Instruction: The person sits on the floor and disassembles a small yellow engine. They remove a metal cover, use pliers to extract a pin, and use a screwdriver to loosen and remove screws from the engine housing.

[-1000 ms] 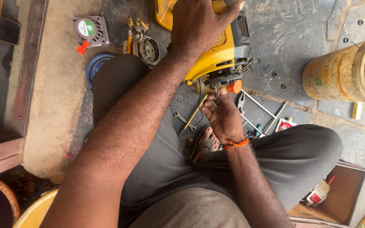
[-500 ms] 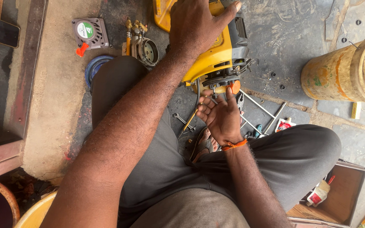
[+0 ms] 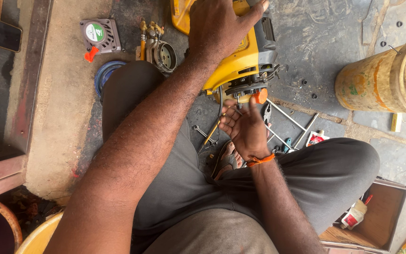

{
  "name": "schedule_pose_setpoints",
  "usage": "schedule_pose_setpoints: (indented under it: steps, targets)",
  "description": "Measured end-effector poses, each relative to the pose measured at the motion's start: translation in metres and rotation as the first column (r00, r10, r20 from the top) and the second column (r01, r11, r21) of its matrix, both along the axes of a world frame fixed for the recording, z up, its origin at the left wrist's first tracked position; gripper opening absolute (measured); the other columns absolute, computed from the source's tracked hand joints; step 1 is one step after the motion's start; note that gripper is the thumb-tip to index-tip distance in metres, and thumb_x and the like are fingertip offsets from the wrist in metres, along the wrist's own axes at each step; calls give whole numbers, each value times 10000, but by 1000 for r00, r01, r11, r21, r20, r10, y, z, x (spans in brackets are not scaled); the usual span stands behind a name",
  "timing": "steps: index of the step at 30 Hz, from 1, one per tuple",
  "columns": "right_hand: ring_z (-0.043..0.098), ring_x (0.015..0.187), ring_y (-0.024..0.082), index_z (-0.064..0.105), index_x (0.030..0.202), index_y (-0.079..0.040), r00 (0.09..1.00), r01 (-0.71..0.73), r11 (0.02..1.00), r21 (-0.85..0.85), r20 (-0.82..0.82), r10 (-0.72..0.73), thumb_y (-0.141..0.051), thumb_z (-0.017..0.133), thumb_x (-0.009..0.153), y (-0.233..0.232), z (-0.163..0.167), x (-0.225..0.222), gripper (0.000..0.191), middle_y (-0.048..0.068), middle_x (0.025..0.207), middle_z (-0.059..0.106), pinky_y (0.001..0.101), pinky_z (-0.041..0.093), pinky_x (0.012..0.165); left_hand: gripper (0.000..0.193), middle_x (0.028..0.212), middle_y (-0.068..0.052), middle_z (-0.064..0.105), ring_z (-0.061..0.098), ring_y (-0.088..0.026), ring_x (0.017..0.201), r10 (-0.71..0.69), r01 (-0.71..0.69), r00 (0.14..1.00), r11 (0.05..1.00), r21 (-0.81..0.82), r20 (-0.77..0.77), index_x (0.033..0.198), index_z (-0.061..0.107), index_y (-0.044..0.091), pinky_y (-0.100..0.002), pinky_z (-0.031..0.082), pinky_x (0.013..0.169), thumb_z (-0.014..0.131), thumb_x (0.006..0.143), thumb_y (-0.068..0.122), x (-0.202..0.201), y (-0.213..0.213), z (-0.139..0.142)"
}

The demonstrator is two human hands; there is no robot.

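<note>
Floor: grey concrete floor (image 3: 325, 42), cracked and stained, with a sandy strip at left.
Box: open cardboard box (image 3: 381, 221), near right, holding a white bottle with red label (image 3: 355, 214).
Right hand (image 3: 245, 129): grip spread, fingers at the machine's orange knob (image 3: 260, 96).
Left hand (image 3: 219, 26): grip pressed flat on the yellow engine machine (image 3: 240, 66), which sits on the floor ahead.
Packet: small red-and-white packet (image 3: 316, 138) among loose tools.
Far: grey starter cover with round green-and-white label (image 3: 100, 35); yellowish bucket (image 3: 381, 77) at right.

Arms: bare to above the elbow, no sleeves in view.
Left hand (image 3: 222, 28): no ring or glove.
Right hand (image 3: 246, 129): orange thread band at the wrist.
Legs: grey trousers.
Foot: sandal with dark straps.
</note>
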State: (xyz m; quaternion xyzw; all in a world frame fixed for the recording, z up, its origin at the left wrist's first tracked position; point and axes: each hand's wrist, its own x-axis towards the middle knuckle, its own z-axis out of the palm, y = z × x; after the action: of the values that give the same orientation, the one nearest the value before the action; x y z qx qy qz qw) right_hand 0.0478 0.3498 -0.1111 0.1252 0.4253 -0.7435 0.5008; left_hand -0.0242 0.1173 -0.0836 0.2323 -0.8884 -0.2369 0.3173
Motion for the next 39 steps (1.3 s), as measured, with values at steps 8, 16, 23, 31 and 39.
schedule_pose_setpoints:
  steps: [8,16,23,31,39]
  targets:
    - [635,889,120,575,1117,-65,949,41,995,91,-316,-11,-67,658,1005,7,-20,17,140,45,1030,652,313,572,836,651,766,-99,665,730,-217,687,-24,22,999,998,56,34,966,662,55,-438,592,609,649,919,704,18,7,-1]
    - [714,972,202,569,1290,12,988,-49,994,97,-144,62,-88,542,1041,19,-10,24,269,149,1170,695,341,600,900,720,930,-144,671,723,-246,868,-29,29,1000,1000,-8,11,1113,637,51,-463,586,762,632,927,747,25,1,-10]
    - [730,1061,254,558,1307,5,985,-114,993,33,-125,117,-180,437,1074,22,29,-3,321,226,1252,688,376,597,944,765,1065,-181,657,703,-284,1016,-108,112,989,993,29,-104,1226,609,36,-484,571,857,645,946,747,3,-17,-2]
    - [694,957,214,670,1258,46,899,-43,991,130,-428,95,-190,595,1077,66,43,-11,307,176,1071,710,341,569,915,599,1198,-210,644,634,-386,1158,-179,187,974,981,53,-137,1301,583,3,-525,505,992,750,1036,513,28,4,20]
    - [620,1144,243,698,1170,-10,46,414,806,424,-894,446,-115,780,944,100,94,-11,262,131,1189,641,348,513,999,589,1441,-150,663,675,-263,1322,-431,462,874,595,658,-224,1487,521,41,-393,539,1102,738,1003,296,130,137,49]
